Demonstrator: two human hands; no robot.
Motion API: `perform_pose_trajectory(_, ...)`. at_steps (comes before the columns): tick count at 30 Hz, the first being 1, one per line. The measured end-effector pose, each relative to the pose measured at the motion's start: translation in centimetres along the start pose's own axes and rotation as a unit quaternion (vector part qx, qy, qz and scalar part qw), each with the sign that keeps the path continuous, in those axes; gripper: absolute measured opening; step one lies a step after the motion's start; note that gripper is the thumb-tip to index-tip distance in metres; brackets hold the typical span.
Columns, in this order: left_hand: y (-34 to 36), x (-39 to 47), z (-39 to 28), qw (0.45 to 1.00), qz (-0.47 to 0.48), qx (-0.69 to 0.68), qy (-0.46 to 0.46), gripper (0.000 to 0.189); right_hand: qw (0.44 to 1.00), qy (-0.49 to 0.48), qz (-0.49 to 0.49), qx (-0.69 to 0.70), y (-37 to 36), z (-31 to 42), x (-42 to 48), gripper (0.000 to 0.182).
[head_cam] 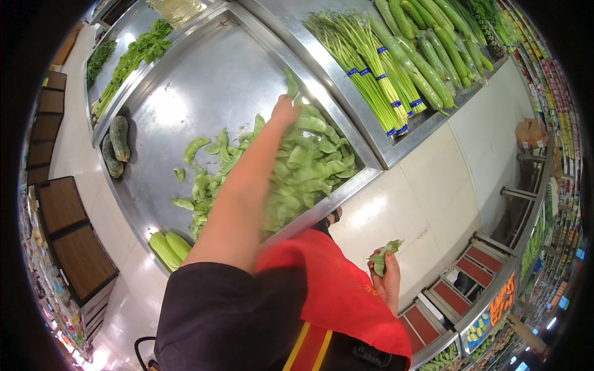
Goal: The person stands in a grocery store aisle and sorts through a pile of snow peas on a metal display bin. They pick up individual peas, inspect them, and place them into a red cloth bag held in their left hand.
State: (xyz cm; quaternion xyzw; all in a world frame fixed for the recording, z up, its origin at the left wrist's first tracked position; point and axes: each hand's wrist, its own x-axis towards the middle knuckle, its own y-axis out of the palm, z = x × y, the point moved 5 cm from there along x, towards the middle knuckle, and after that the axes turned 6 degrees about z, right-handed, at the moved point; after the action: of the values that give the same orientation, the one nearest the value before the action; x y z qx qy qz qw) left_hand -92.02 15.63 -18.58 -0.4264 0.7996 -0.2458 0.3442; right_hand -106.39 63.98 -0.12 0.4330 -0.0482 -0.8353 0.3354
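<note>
My left hand [285, 111] reaches over the far side of a heap of flat green bean pods [306, 157] in a stainless steel display tray [199, 83]. One flat bean pod [291, 82] sticks up from its curled fingers, beside the tray's inner wall; the fingertips are partly hidden. Outside the tray, at the right of my body, my right hand [387, 276] holds a small bunch of flat bean pods [384, 256], some with browned tips, between thumb and fingers. Stray pods [195, 148] lie left of the heap.
Dark green squashes [120, 139] and pale green gourds [169, 248] sit along the tray's left side. A neighbouring tray holds banded green stalks [376, 83] and long green gourds [417, 69]. Leafy greens [139, 51] lie behind a metal divider. Wooden-topped stands [83, 259] and produce shelving [468, 297] flank the floor.
</note>
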Motion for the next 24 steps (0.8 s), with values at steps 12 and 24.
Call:
perform_pose_trajectory(12,-6.6,-19.3,5.0,0.998,0.002,-0.025,0.05,0.027,0.998,0.034,0.042,-0.042,1.4,-0.4,1.1,0.022)
perform_pose_trajectory(24,-3.2,-18.3,-2.2,0.985,0.042,-0.063,0.157,0.032,0.998,0.002,0.049,-0.028,-0.4,-0.4,0.3,0.021)
